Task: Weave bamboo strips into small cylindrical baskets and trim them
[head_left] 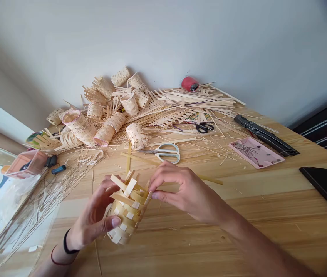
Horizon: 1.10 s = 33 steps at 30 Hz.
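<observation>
A small woven basket (pixel 128 216) of pale and yellowish wood strips is tilted above the table, its loose strip ends sticking up at the rim. Wrapped round its left side is my left hand (pixel 98 217), the thumb pressed on the front weave. My right hand (pixel 180 188) pinches a thin wood strip (pixel 148 197) at the basket's upper right edge. Beyond the hands lie scissors with white handles (pixel 167 153) and loose yellowish strips (pixel 209 179). Part of the basket's far side is hidden by the left fingers.
Several finished-looking woven cylinders (pixel 81 127) and a heap of flat strips (pixel 192 100) lie along the wall. Black scissors (pixel 204 127), a pink tray (pixel 255 152) with pins, a black stapler-like tool (pixel 264 134) and a pink box (pixel 27 163) stand around.
</observation>
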Available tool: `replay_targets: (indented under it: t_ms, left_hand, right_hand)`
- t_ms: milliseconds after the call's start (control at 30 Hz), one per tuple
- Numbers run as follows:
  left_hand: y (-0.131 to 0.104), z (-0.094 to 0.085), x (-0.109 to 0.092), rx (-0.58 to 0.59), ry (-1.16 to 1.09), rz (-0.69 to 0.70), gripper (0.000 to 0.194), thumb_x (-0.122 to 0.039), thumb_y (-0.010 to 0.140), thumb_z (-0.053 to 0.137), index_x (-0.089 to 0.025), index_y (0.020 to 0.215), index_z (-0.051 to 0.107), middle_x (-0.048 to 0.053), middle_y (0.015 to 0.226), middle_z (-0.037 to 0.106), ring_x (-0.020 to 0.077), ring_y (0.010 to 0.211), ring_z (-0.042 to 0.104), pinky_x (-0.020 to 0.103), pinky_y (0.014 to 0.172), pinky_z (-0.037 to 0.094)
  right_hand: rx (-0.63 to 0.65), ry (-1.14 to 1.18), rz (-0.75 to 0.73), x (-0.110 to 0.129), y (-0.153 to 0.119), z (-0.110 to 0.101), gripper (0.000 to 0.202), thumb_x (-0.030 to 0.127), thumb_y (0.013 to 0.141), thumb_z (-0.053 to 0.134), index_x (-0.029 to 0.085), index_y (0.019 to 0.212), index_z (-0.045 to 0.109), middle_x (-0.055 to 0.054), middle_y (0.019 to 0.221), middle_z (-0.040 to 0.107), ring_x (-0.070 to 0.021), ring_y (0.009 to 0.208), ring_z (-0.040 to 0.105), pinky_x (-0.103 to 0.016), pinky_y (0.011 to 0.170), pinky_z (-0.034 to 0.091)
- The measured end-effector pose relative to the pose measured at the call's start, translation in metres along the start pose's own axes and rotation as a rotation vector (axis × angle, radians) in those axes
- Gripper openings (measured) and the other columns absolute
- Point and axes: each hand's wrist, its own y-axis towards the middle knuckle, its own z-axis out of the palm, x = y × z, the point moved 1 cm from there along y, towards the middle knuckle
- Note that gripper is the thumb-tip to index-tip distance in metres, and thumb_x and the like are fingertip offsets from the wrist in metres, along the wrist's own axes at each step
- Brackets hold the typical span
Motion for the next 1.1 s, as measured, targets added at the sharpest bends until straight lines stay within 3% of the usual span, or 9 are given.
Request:
replay_targets:
  t_ms: [233,533,667,767,900,967,1100]
  left_hand:
    - [0.002,0.001,0.000,0.014,-0.012,0.008,0.061,-0.038,0.091,0.081,-0.036,0.148,0.058,0.010,0.139,0.051,0.0332,0.129,0.058,0.042,0.103,0.056]
    - [-0.001,0.001,0.002,-0.033,0.009,0.057,0.057,-0.031,0.091,0.082,-0.038,0.142,0.059,0.007,0.141,0.044,0.0301,0.126,0.057,0.038,0.100,0.056]
    - [-0.002,0.001,0.000,-0.067,0.010,0.067,0.057,-0.033,0.090,0.084,-0.037,0.142,0.060,0.007,0.142,0.047,0.0314,0.128,0.058,0.039,0.102,0.056]
    - [-0.001,0.004,-0.001,-0.086,-0.020,0.021,0.062,-0.038,0.091,0.083,-0.037,0.147,0.057,0.009,0.146,0.051,0.0347,0.134,0.057,0.045,0.107,0.056]
    - [0.002,0.011,-0.004,-0.221,-0.022,-0.032,0.070,-0.041,0.092,0.083,-0.038,0.154,0.050,0.011,0.159,0.051,0.0388,0.146,0.052,0.050,0.112,0.055]
    - [0.004,0.011,-0.005,-0.287,0.042,-0.006,0.064,-0.041,0.092,0.083,-0.035,0.149,0.054,0.012,0.159,0.050,0.0387,0.146,0.052,0.048,0.109,0.057]
    - [0.006,0.009,0.001,-0.340,0.139,0.025,0.051,-0.040,0.093,0.083,-0.030,0.137,0.061,0.013,0.142,0.057,0.0350,0.132,0.060,0.043,0.096,0.063]
  right_hand:
    - [0.070,0.035,0.040,0.001,0.001,0.002,0.017,0.005,0.089,0.079,0.021,0.086,0.079,0.000,0.092,0.082,-0.0203,0.095,0.073,-0.036,0.097,0.050]
    - [0.087,0.006,-0.040,0.004,0.002,-0.001,0.013,0.010,0.092,0.072,0.021,0.090,0.079,-0.001,0.096,0.083,-0.0188,0.093,0.075,-0.044,0.117,0.042]
    - [0.116,-0.012,-0.073,0.003,0.001,-0.004,0.015,0.016,0.098,0.066,0.022,0.099,0.080,-0.003,0.106,0.083,-0.0207,0.102,0.076,-0.050,0.122,0.038]
    - [0.132,-0.040,-0.085,0.004,-0.002,-0.004,0.018,0.021,0.101,0.064,0.024,0.110,0.079,-0.005,0.117,0.080,-0.0232,0.114,0.073,-0.050,0.120,0.044]
    - [-0.037,-0.191,-0.119,0.003,-0.006,0.006,0.042,0.027,0.102,0.067,0.026,0.144,0.065,-0.011,0.142,0.064,-0.0278,0.139,0.059,-0.048,0.118,0.050]
    - [-0.133,-0.303,-0.174,0.001,-0.007,0.015,0.048,0.035,0.101,0.073,0.025,0.146,0.060,-0.013,0.143,0.060,-0.0306,0.141,0.055,-0.051,0.119,0.049]
    - [-0.164,-0.452,-0.266,-0.007,-0.009,0.034,0.091,0.055,0.083,0.092,0.023,0.155,0.047,-0.016,0.145,0.060,-0.0361,0.136,0.056,-0.055,0.118,0.050]
